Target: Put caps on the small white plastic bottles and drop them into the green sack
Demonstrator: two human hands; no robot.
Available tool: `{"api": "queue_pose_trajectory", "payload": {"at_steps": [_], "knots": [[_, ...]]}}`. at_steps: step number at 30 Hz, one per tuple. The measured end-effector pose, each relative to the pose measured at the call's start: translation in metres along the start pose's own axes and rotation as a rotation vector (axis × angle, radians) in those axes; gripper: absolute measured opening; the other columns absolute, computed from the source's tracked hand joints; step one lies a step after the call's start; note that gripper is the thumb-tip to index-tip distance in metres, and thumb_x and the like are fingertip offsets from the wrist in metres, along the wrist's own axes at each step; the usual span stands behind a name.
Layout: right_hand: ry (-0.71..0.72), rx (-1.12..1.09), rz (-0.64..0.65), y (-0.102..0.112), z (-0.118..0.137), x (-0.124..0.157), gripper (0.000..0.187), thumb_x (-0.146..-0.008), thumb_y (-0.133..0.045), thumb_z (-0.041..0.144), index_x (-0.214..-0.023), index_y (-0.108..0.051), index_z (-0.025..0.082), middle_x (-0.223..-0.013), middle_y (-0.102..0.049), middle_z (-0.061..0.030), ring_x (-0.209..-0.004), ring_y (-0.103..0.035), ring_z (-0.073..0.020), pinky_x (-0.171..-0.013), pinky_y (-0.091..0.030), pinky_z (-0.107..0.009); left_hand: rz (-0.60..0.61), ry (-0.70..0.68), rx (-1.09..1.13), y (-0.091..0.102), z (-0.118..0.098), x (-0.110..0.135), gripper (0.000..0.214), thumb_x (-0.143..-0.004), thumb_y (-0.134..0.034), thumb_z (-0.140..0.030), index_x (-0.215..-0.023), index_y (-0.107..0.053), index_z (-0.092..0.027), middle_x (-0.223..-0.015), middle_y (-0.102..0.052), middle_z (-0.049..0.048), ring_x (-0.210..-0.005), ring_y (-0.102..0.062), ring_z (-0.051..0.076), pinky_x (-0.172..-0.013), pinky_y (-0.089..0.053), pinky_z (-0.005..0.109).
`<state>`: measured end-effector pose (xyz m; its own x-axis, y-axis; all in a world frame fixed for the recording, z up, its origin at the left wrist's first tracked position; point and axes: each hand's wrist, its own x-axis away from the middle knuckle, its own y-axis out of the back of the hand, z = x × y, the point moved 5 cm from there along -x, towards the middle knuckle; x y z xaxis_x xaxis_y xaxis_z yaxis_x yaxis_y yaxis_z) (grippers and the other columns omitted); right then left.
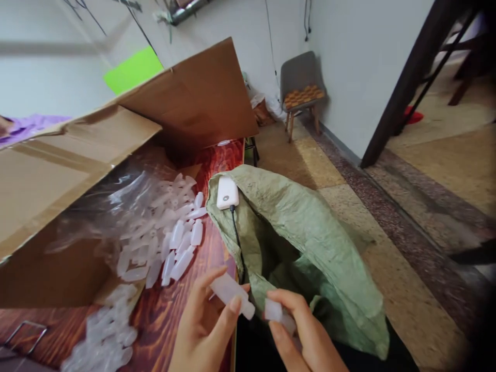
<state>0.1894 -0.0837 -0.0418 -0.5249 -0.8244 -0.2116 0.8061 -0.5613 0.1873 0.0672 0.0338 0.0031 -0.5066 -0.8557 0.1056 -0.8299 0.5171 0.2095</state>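
My left hand (209, 325) pinches a small translucent white plastic bottle (229, 293) between thumb and fingers, its neck pointing down and right. Just to the right, my right hand (302, 325) grips a small translucent cap (273, 310) between thumb and forefinger; more pale plastic shows behind it, its kind unclear. Bottle and cap are apart. Several similar bottles (182, 263) lie on the red wood-grain table (158, 330) beyond my left hand. A heap of clear caps (104, 330) rests nearer the table's left front.
A large cardboard box (58, 186) lies with its opening towards me, plastic pieces spilling out. Right of the table gapes a green woven sack (310, 227); a white power bank (227, 192) with a black cable sits on its rim. A grey chair (302, 77) stands by the wall.
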Motion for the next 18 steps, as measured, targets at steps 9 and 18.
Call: {"api": "queue_pose_trajectory", "payload": {"at_steps": [9,18], "knots": [[0.416,0.259,0.117,0.008,0.021,-0.009,0.026,-0.107,-0.024,0.038,-0.123,-0.036,0.023,-0.095,-0.070,-0.0054,-0.080,-0.071,-0.0172,-0.062,-0.055,-0.026,0.003,0.120,-0.109,-0.009,0.000,0.003,0.054,-0.069,-0.077,-0.064,-0.068,-0.048,-0.017,-0.049,-0.051,-0.0035,-0.044,-0.047,0.009,-0.045,-0.039,0.015],[0.517,0.348,0.046,0.005,0.019,-0.003,0.023,-0.108,-0.024,0.031,-0.115,-0.043,0.019,-0.083,-0.068,-0.0010,-0.067,-0.068,-0.0137,-0.058,-0.048,-0.026,-0.095,0.313,0.017,-0.029,0.009,0.012,0.057,-0.072,-0.067,-0.073,-0.069,-0.051,-0.018,-0.039,-0.035,-0.0091,-0.030,-0.029,0.006,-0.031,-0.020,0.016]]}}
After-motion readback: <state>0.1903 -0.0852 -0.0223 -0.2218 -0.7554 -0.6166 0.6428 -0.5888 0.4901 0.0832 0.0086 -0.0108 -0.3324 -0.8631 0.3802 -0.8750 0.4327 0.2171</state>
